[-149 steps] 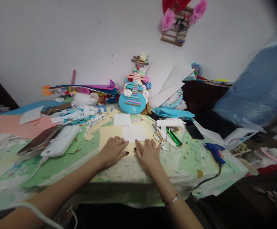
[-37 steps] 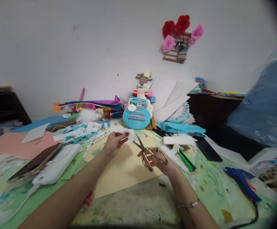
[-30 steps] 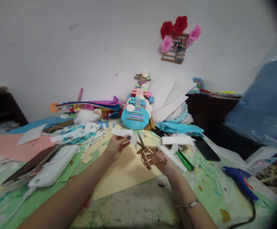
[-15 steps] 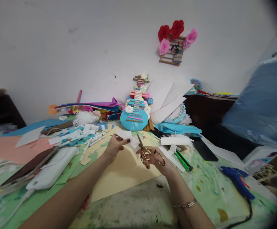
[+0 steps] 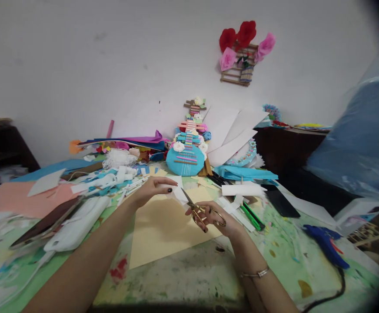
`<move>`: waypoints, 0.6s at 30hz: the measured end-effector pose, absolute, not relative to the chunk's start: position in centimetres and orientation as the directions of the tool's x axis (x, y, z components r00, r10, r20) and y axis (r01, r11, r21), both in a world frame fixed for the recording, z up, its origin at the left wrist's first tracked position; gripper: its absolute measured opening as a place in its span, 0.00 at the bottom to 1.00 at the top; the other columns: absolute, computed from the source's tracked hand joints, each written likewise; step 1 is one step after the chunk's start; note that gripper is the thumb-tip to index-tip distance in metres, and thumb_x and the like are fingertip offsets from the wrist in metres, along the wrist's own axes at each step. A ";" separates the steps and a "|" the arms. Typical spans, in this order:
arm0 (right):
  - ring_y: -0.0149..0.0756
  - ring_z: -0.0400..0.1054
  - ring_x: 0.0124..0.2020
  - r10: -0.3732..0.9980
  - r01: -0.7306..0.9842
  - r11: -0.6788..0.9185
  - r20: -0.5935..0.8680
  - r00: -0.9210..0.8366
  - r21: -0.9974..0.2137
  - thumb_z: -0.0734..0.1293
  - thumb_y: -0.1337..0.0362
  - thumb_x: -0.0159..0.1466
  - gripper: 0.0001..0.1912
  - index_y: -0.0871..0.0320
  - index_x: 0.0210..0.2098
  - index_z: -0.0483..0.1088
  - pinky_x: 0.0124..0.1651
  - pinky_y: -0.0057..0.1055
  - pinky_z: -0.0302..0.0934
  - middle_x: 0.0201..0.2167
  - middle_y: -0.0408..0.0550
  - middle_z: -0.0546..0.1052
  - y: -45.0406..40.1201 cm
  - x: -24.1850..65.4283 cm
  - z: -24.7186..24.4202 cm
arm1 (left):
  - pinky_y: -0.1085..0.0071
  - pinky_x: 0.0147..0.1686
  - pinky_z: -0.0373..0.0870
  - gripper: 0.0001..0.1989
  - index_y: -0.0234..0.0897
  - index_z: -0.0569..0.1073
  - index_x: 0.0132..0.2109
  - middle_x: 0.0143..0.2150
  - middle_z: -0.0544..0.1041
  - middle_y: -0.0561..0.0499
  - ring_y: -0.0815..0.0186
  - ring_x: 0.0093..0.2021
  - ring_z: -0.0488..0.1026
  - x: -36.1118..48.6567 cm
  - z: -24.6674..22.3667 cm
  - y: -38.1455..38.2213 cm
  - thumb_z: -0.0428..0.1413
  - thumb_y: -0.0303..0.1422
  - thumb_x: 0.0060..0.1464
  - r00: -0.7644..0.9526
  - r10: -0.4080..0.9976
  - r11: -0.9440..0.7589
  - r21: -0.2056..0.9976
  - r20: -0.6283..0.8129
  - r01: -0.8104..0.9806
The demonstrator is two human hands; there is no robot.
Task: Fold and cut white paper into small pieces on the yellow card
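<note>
My left hand [image 5: 153, 189] is over the far part of a cream sheet [image 5: 163, 230]. Its thumb and fingertips pinch the left edge of a small piece of white paper [image 5: 178, 195], partly hidden by the fingers. In my right hand [image 5: 211, 215] is a pair of gold-handled scissors [image 5: 190, 199], with fingers through the loops. The blades point up and left, close to the white paper's right side. They look nearly closed; whether they touch the paper I cannot tell.
A blue paper-covered guitar model [image 5: 185, 161] leans at the wall. Right lie a green cutter [image 5: 251, 216], a black phone [image 5: 281, 201] and a blue glue gun [image 5: 327, 245]. A white power bank [image 5: 77, 224], a tablet-like device [image 5: 48, 221] and paper scraps [image 5: 111, 180] lie left.
My left hand has shifted left and turned palm-down, its fingers now nearer the white paper's edge. The scissor blades have tilted further left and look more closed. The view has shifted slightly.
</note>
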State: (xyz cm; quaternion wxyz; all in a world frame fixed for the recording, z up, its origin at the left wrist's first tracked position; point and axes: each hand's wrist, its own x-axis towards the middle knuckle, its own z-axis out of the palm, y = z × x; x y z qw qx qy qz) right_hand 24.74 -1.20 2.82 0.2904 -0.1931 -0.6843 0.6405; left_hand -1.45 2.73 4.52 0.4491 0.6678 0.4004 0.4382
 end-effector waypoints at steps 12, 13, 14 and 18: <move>0.28 0.61 0.26 0.586 -0.052 0.096 0.098 -0.804 -0.994 0.66 0.60 0.52 0.21 0.63 0.44 0.70 0.29 0.27 0.57 0.27 0.43 0.65 -1.2 25.2 3.4 | 0.75 0.25 0.66 0.07 0.35 0.78 0.26 0.24 0.75 0.49 0.67 0.25 0.71 -2.2 3.3 3.5 0.65 0.28 0.33 0.177 0.957 -0.259 0.950 0.228 0.173; 0.29 0.61 0.27 0.585 -0.055 0.091 0.098 -0.805 -0.994 0.66 0.61 0.52 0.22 0.63 0.45 0.70 0.30 0.28 0.57 0.27 0.43 0.65 -1.2 25.3 3.4 | 0.76 0.24 0.65 0.06 0.35 0.78 0.25 0.24 0.75 0.50 0.68 0.24 0.70 -2.4 3.3 3.6 0.65 0.28 0.33 0.170 0.955 -0.270 0.949 0.242 0.163; 0.29 0.61 0.27 0.583 -0.058 0.087 0.098 -0.806 -0.995 0.66 0.61 0.52 0.22 0.63 0.45 0.70 0.31 0.28 0.57 0.27 0.44 0.66 -1.2 25.4 3.4 | 0.77 0.23 0.64 0.06 0.36 0.77 0.24 0.24 0.74 0.50 0.69 0.25 0.69 -2.5 3.4 3.5 0.65 0.29 0.33 0.173 0.952 -0.278 0.950 0.252 0.145; 0.30 0.61 0.27 0.581 -0.088 0.090 0.125 -0.805 -0.992 0.67 0.59 0.53 0.22 0.63 0.45 0.69 0.32 0.30 0.57 0.28 0.45 0.66 -1.2 25.5 3.4 | 0.75 0.27 0.66 0.06 0.36 0.77 0.23 0.27 0.74 0.49 0.66 0.29 0.70 -2.8 3.8 3.3 0.66 0.29 0.33 0.230 0.924 -0.328 0.943 0.307 0.062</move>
